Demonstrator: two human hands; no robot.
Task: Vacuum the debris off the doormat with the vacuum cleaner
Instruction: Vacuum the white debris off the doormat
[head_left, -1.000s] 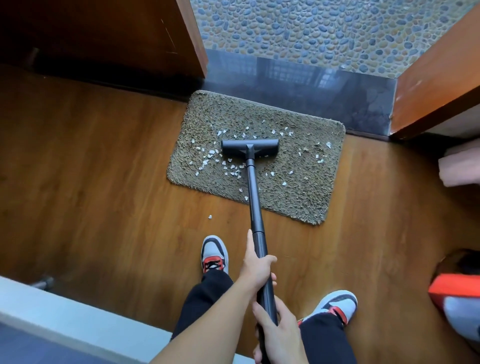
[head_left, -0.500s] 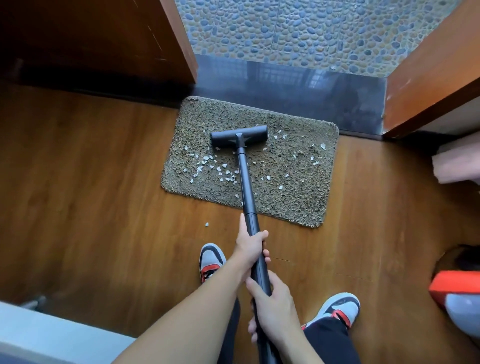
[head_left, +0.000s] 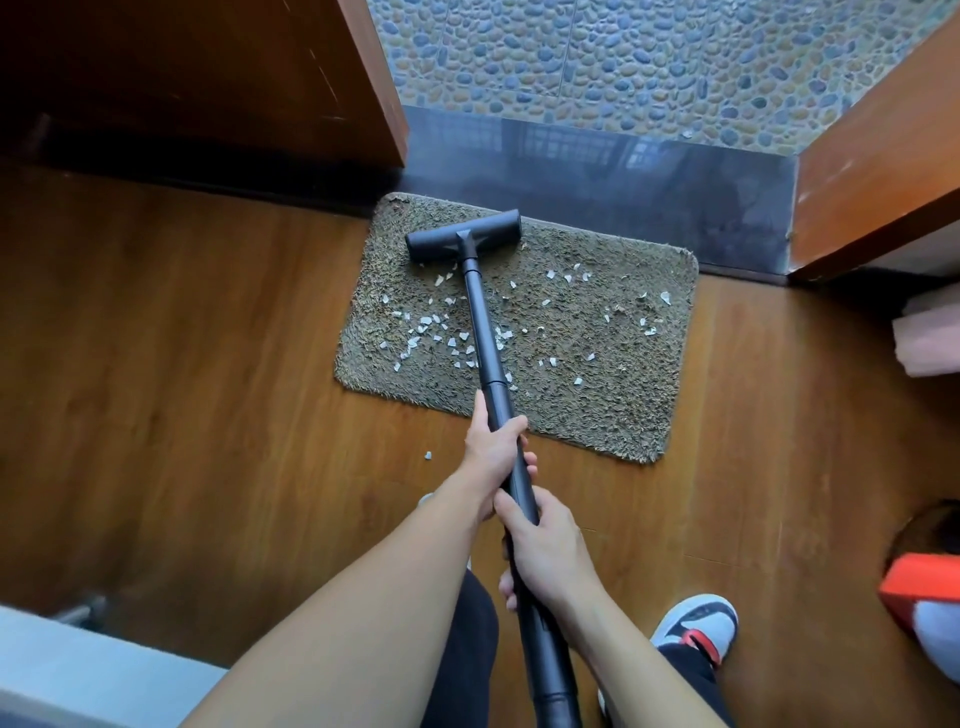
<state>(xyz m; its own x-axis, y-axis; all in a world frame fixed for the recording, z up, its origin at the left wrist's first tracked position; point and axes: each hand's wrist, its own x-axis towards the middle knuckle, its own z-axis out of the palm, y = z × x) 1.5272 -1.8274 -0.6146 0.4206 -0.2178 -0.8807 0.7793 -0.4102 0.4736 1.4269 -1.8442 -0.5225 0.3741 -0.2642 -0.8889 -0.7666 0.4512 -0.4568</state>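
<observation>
A shaggy brown doormat (head_left: 613, 395) lies on the wooden floor against a dark threshold. Several white debris flakes (head_left: 423, 332) are scattered over its middle and left, with a few more near its right edge. The black vacuum head (head_left: 462, 235) rests on the mat's far left part, and its black tube (head_left: 485, 332) runs back toward me. My left hand (head_left: 493, 452) grips the tube just past the mat's near edge. My right hand (head_left: 545, 540) holds the tube right behind it.
One white flake (head_left: 427, 455) lies on the wooden floor left of my left hand. A dark stone threshold (head_left: 597, 166) and pebble floor lie beyond the mat, between wooden door frames (head_left: 872, 171). An orange and grey object (head_left: 919, 587) sits at right, a pale ledge (head_left: 78, 670) at bottom left.
The vacuum head has been pushed forward from the mat's middle to its far edge. Both my hands have moved forward along with the tube.
</observation>
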